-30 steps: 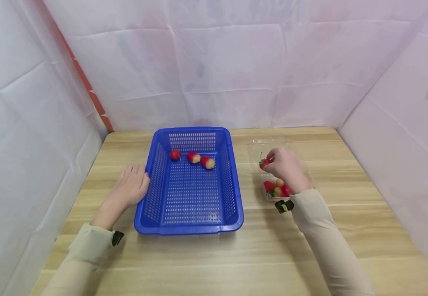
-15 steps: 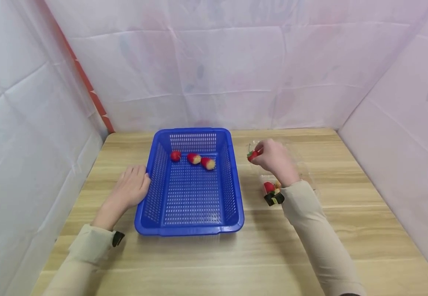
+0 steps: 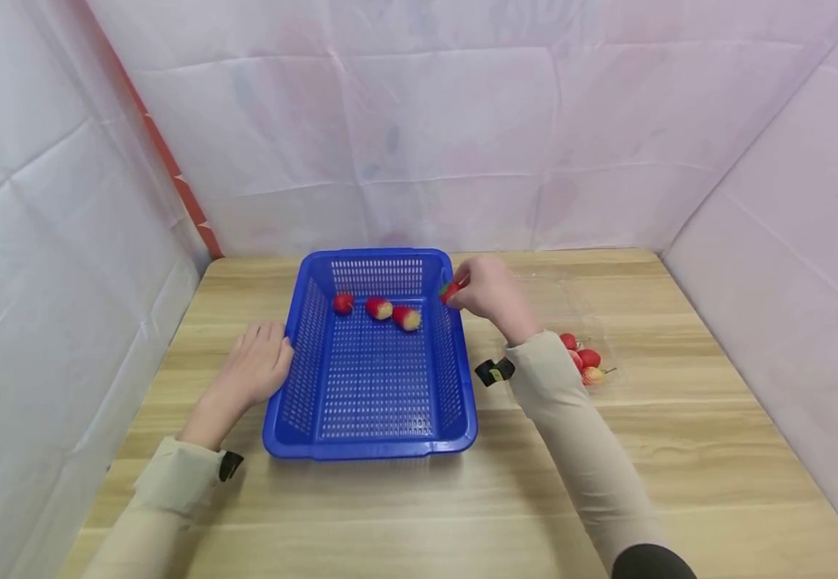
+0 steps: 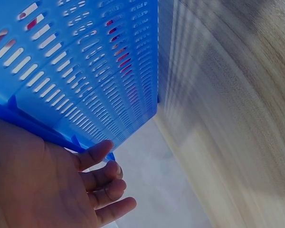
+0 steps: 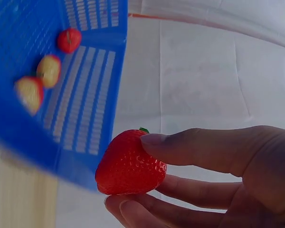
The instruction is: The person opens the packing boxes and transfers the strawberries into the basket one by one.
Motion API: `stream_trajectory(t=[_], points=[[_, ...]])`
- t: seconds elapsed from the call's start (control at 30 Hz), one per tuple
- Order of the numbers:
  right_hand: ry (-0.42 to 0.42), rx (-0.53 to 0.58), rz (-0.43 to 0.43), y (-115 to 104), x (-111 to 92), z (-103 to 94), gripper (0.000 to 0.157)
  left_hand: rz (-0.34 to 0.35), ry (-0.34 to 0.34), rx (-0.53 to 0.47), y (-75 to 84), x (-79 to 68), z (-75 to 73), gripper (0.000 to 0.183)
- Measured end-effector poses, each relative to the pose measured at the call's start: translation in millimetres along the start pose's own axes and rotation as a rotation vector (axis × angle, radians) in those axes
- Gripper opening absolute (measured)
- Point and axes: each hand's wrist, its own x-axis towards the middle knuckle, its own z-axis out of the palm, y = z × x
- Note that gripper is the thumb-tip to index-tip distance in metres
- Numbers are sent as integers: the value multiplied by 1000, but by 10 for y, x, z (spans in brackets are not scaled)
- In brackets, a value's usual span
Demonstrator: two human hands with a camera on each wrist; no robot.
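A red strawberry (image 5: 130,164) with a green cap is pinched between the thumb and fingers of my right hand (image 3: 491,293). In the head view it overlaps the upper right rim of a blue plastic basket (image 3: 371,450). My left hand (image 3: 256,362) rests against the basket's left rim, its fingers loosely extended in the left wrist view. Inside the basket, toward the back, lie a round red fruit (image 3: 343,303) with a stem and two red-and-pale-yellow strawberries (image 3: 407,318).
To the right, a clear plastic box (image 3: 610,342) with its lid folded back holds several red and yellowish fruits (image 3: 589,359), partly hidden by my right sleeve (image 3: 549,370). White cloth walls (image 3: 448,145) close off the wooden table (image 3: 390,523) at the back and sides.
My right hand has carried the strawberry leftward from over the clear box to the basket's right rim, uncovering fruits in the box. My left hand has stayed at the basket's left side.
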Motion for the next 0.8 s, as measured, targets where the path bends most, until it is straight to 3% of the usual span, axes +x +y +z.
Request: stream_trajectory(t=[0.2, 0.43, 0.67, 0.8], points=[[-22, -3, -57, -155, 144, 172, 16, 2, 4, 10, -1, -8, 2, 27], [-75, 47, -33, -301, 268, 371, 11, 0, 8, 3, 5, -18, 13, 28], [-81, -69, -3, -417, 402, 640, 13, -6, 0, -1, 10, -26, 15, 29], [-129, -75, -5, -510, 449, 810, 16, -7, 0, 3, 16, -36, 19, 29]])
